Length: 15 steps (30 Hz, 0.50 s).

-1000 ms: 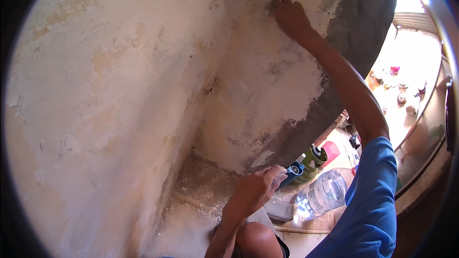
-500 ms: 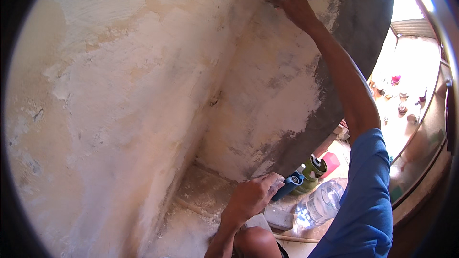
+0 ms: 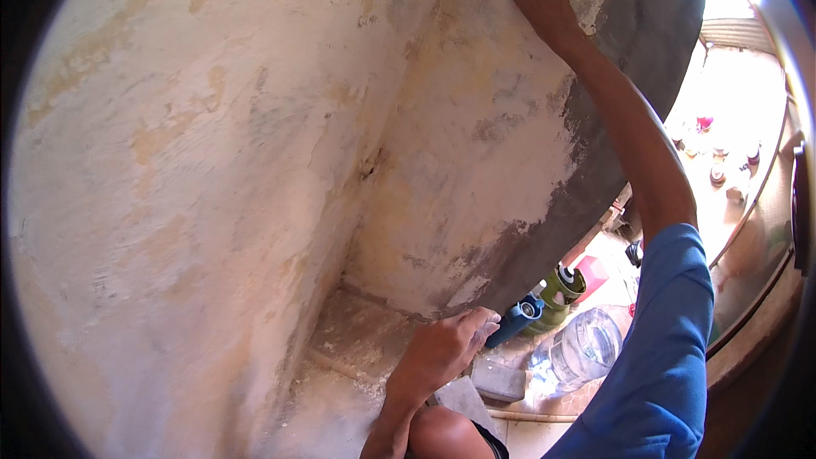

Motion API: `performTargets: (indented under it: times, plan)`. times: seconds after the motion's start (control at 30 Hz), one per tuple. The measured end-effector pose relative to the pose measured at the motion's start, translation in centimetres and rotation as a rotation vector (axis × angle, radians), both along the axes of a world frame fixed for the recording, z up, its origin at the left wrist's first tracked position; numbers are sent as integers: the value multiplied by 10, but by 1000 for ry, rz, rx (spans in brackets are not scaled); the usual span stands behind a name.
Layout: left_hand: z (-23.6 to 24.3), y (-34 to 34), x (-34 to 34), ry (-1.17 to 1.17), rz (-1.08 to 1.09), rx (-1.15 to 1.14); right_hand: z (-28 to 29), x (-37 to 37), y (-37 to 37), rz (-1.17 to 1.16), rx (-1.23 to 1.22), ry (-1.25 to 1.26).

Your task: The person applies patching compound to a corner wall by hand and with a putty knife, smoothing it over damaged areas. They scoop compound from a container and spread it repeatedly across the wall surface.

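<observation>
Plaster, pale and patchy, covers the big wall (image 3: 212, 204), with a dark grey band (image 3: 643, 42) along its right side. That wall is the thing being worked on, just ahead of the person. Low on the right are a clear plastic jug (image 3: 578, 348) and, smaller, a green tank (image 3: 558, 296). High up, the right hand (image 3: 544, 4) has bent fingers at the wall; what its grip has, one cannot tell. Lower, the left hand (image 3: 450, 344) is curled, its grip hidden too. Soft, even rubbing would likely work best.
</observation>
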<state>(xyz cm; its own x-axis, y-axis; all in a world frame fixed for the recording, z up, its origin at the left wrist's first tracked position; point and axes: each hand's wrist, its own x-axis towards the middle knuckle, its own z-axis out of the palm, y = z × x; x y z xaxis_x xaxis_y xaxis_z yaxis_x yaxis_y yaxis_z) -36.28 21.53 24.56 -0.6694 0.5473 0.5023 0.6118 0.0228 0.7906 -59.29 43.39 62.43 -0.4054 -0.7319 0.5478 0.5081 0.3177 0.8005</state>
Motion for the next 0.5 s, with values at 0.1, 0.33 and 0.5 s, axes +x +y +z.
performTargets:
  times: [0.1, 0.33, 0.5]
  plan:
    - [-4, -3, -1, -13, 6, 77, -11, 20, 20, -77, -66, 6]
    - [-2, -18, -2, -100, 50, 60, 2, 60, -14, 182, -318, -187]
    - [-8, -13, -5, -24, 47, 101, 51, 6, -50, 358, -353, -180]
